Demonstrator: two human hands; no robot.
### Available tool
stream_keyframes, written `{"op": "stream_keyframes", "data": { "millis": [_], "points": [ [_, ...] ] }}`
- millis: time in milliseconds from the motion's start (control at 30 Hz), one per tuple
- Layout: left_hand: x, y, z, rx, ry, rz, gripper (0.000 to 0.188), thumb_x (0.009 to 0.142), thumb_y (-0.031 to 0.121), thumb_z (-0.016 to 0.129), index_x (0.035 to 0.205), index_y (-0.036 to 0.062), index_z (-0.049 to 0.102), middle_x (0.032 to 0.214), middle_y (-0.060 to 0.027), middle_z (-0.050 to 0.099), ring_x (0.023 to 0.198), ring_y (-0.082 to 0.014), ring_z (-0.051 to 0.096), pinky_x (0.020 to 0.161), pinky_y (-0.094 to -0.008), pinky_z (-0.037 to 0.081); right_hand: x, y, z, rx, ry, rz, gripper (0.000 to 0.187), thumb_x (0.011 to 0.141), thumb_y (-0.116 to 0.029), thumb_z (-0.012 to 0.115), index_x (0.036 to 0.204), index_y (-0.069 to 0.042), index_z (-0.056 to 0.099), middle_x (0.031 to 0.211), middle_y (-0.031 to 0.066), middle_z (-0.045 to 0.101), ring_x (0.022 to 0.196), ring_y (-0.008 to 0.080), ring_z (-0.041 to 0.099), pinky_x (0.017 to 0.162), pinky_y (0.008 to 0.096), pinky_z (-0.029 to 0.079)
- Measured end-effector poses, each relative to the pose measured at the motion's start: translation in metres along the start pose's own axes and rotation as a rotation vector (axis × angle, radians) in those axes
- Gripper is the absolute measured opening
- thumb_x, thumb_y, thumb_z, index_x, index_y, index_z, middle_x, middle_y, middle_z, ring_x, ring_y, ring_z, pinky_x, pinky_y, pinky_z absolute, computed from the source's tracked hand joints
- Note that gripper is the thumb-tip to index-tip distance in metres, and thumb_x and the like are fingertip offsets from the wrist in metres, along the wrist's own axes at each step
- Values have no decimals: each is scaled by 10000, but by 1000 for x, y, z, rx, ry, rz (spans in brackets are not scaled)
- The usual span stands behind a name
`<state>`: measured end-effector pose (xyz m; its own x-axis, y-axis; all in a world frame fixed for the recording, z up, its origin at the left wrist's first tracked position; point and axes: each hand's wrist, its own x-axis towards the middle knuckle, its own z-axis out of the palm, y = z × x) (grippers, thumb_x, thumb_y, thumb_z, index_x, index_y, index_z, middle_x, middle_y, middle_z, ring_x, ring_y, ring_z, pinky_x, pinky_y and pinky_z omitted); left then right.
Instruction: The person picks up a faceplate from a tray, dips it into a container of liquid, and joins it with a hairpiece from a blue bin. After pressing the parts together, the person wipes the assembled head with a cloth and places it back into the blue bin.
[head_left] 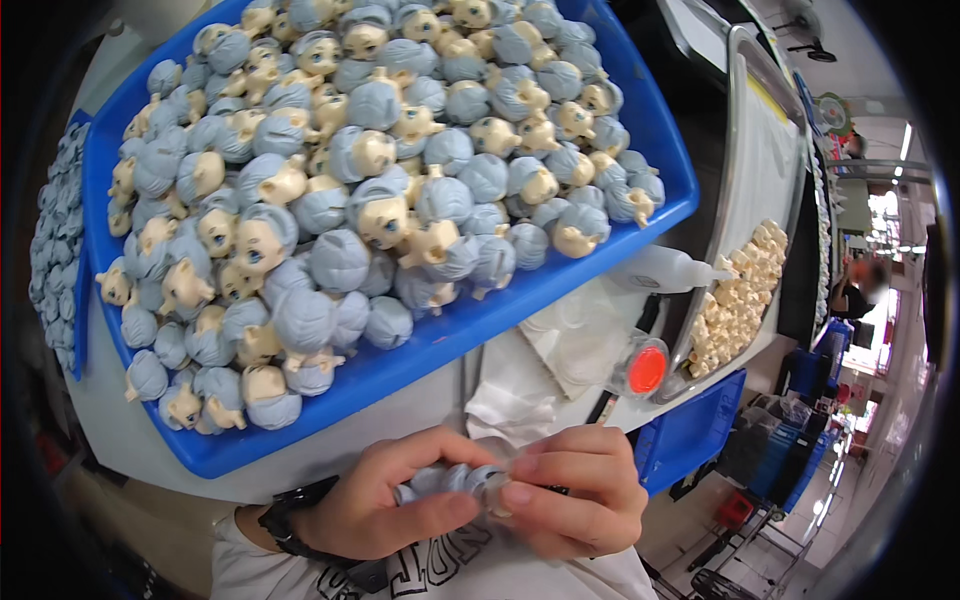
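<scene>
Close to my body, above the lap, my left hand is wrapped round a doll head with grey-blue moulded hair. My right hand meets it from the other side, its fingertips pinching the pale end of the same piece. Fingers cover most of that doll head, so its face cannot be made out. Just beyond both hands, a large blue tray holds a deep pile of similar doll heads with cream faces and grey-blue hair, lying at all angles.
Right of the blue tray are a white squeeze bottle, white tissue and a clear round jar with a red-orange disc. A metal tray carries small cream parts. Grey-blue pieces fill another tray at far left.
</scene>
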<state>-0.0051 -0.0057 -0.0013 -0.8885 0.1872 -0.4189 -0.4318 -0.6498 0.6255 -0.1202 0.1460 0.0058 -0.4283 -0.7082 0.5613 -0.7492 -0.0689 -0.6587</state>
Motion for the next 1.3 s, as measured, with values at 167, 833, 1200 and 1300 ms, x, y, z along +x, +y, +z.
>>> {"op": "stream_keyframes", "data": {
  "millis": [167,833,1200,1300],
  "points": [
    [3,-9,-5,176,-60,227,278,806,191,566,992,-17,571,838,-89,586,738,-150,550,662,-265,424,4,-4,5,153,-14,45,276,567,-14,701,843,-25,701,791,96,628,643,179,543,538,232,430],
    [0,-6,4,-130,82,102,392,758,66,675,1085,-26,480,952,-56,579,824,-67,530,726,-214,418,-8,-2,-1,171,53,136,239,580,32,688,818,20,670,793,155,651,614,200,578,521,244,440],
    [-1,-10,2,-89,88,136,385,766,100,678,1077,-28,491,961,-61,580,838,-72,533,737,-219,424,-13,-4,4,214,78,156,196,577,68,681,766,19,660,788,138,589,579,190,565,482,250,446],
    [-2,-11,3,-181,79,182,383,781,109,652,1081,-40,466,965,-102,592,824,-86,547,739,-230,438,-15,-3,-1,408,121,91,221,601,37,703,812,8,640,790,115,547,566,177,548,471,245,450]
  ]
}}
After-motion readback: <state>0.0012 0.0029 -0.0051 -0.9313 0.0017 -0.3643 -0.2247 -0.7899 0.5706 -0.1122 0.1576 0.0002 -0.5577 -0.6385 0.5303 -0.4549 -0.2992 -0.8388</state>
